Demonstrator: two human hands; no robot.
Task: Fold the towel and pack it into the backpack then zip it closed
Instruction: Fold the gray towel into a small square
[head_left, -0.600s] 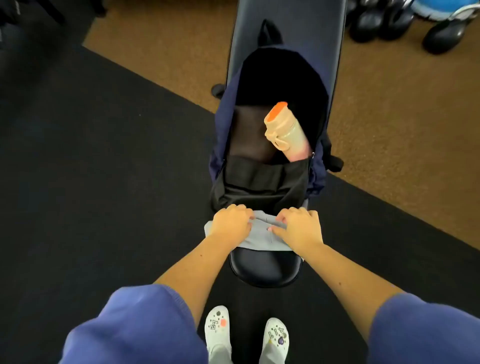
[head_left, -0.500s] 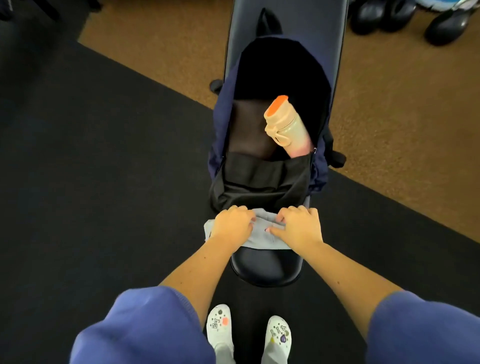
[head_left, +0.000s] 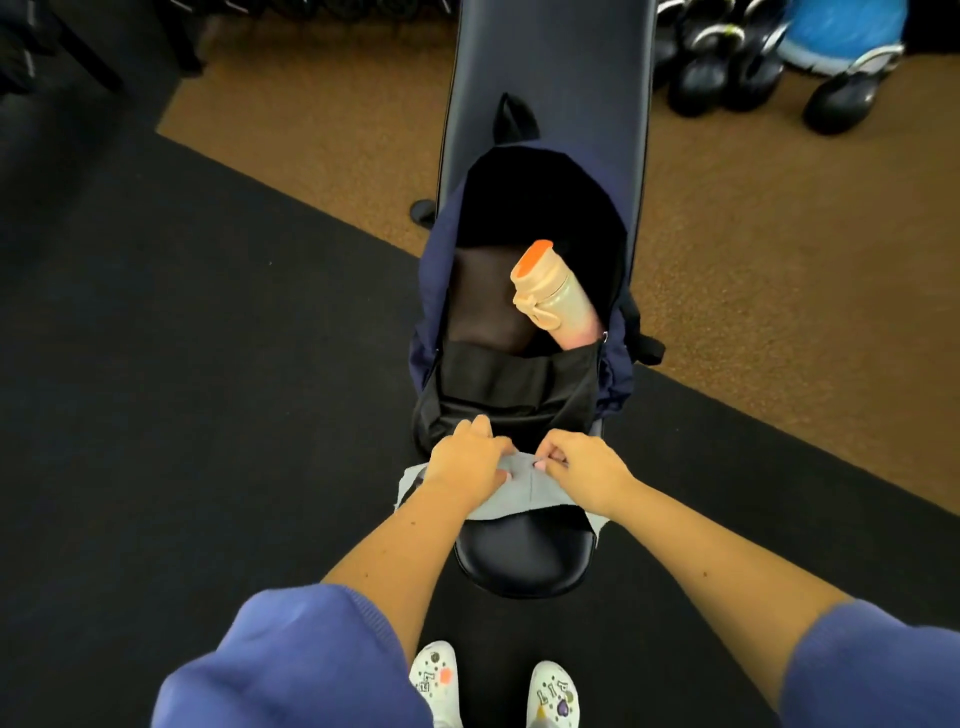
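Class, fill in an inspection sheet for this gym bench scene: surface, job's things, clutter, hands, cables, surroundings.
Surface: black padded bench, backpack and towel on it.
Job's things: grey towel at near end, partly folded; navy backpack unzipped, wide open.
Clutter: orange-capped bottle inside backpack.
Hands: left hand and right hand both pinching the towel.
Cables: nothing seen.
Surroundings: black mat, brown floor, kettlebells far right.

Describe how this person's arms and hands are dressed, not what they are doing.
Both forearms are bare. Loose blue-purple sleeves are pushed up above the elbows. The left hand and right hand wear no gloves, and no rings or watch show. The visible fingernails look pale pink.
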